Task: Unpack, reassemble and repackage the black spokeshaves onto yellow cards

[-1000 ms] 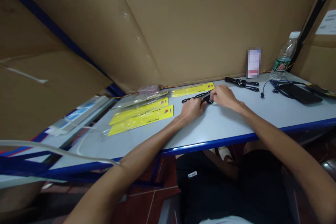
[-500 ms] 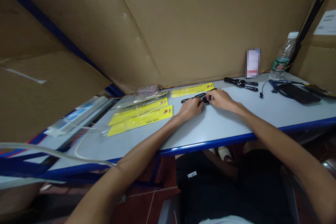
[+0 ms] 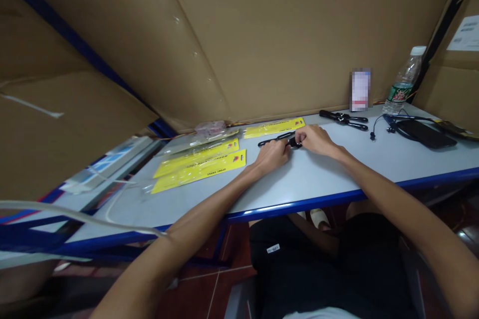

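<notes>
At the middle of the table, my left hand (image 3: 272, 153) is closed on a black spokeshave (image 3: 277, 138), whose long handle sticks out to the left beyond my fingers. My right hand (image 3: 313, 139) has its fingers bent and pinched at the dark middle part of the same tool. Both hands rest low over the tabletop, close together, and hide most of the tool's body. Just behind them lies a yellow card in clear plastic (image 3: 275, 128). More yellow packing cards (image 3: 202, 173) lie flat to the left of my left hand.
Black spokeshaves (image 3: 344, 119) lie at the back right. Farther right are a propped phone-like screen (image 3: 360, 90), a water bottle (image 3: 401, 90), earphones (image 3: 373, 135) and a black phone (image 3: 426, 133). Cardboard (image 3: 277, 35) walls the back. A pale cable (image 3: 82, 217) crosses at left.
My right hand has shifted very slightly at the spokeshave's middle. My left hand keeps its hold, and the other things stay where they were.
</notes>
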{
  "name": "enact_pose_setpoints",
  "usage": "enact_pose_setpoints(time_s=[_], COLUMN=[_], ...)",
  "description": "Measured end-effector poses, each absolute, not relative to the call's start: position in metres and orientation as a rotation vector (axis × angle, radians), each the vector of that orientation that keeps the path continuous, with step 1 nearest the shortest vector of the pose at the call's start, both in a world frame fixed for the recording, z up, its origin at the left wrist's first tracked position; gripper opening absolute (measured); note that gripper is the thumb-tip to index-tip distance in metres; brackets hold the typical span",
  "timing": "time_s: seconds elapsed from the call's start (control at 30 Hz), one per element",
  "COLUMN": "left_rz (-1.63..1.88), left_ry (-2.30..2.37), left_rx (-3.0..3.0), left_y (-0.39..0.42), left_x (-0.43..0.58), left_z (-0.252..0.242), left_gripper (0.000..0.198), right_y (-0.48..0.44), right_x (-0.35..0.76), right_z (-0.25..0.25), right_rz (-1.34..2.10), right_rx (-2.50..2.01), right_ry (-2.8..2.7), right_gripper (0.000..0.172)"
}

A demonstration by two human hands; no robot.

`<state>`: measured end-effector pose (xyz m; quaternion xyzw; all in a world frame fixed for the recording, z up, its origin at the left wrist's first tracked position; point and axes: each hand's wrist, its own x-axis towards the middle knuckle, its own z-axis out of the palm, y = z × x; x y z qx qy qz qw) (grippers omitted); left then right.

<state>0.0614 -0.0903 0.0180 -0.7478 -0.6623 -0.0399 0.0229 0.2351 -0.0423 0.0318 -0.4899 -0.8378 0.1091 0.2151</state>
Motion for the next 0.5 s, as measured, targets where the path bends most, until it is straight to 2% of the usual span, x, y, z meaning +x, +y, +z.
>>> enact_pose_setpoints(time_s=[0.07,0.3,0.5], left_rz=[-0.121,-0.121,-0.138], left_ry=[-2.049,-2.048,-2.08], left_rx=[-2.318,-2.315,-2.311], left_y=[-0.09,-0.092,-0.092], left_x=[0.061,0.062,0.062], left_z=[0.019,0.018,0.016], left_gripper=[0.034,0.033,0.031], right_y=[-0.041,-0.038,-0.042], right_x=[0.236,0.23,0.224], right_z=[0.034,0.024,0.018], right_rz=[0.284,0.379,0.346], right_rx=[-1.383,-1.401,-1.334], right_ry=[-2.272,-2.283,-2.284], right_gripper=[0.025,0.005,0.025])
